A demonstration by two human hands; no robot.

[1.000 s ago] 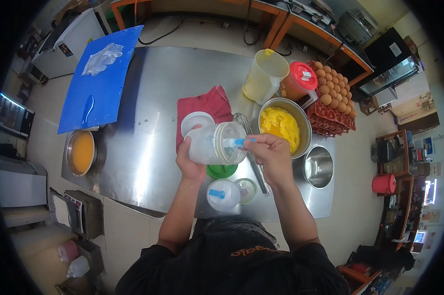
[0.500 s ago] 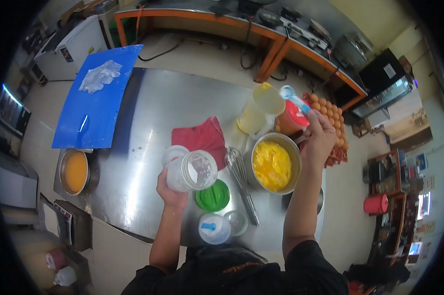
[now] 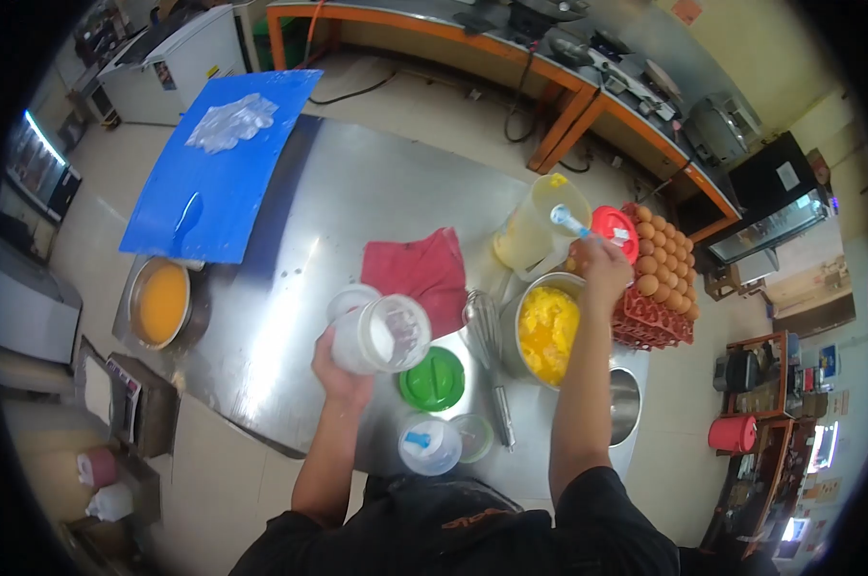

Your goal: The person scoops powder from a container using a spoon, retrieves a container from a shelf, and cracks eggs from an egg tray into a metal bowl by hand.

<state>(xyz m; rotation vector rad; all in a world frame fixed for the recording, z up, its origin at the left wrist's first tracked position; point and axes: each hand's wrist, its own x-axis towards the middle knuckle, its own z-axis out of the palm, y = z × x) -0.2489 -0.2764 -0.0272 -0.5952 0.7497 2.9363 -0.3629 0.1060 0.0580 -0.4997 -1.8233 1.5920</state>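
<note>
My left hand (image 3: 343, 372) is wrapped around a clear plastic jar (image 3: 357, 338) with white powder inside, its open mouth tilted to the right. A white lid (image 3: 350, 299) shows behind the jar; whether I hold it too is unclear. In my right hand (image 3: 607, 272) is a blue-and-white measuring spoon (image 3: 570, 221), raised near the mouth of a yellowish pitcher (image 3: 535, 230). Below that hand stands a metal pot (image 3: 513, 357) of yellow egg mixture (image 3: 547, 331), partly covered by my forearm. A whisk (image 3: 487, 331) lies left of the pot.
A red cloth (image 3: 417, 278), a green lid (image 3: 432, 379) and a small tub with a blue scoop (image 3: 428, 445) lie on the steel table (image 3: 376, 182). Stacked eggs (image 3: 663, 254) and a red-lidded container (image 3: 614, 232) are right. A blue board (image 3: 218, 173) and an orange-filled bowl (image 3: 161, 302) are left.
The view has shifted, so the table items sit further right in it. My right hand has lowered the spoon slightly, closer to the pot. The left hand still holds the tilted jar.
</note>
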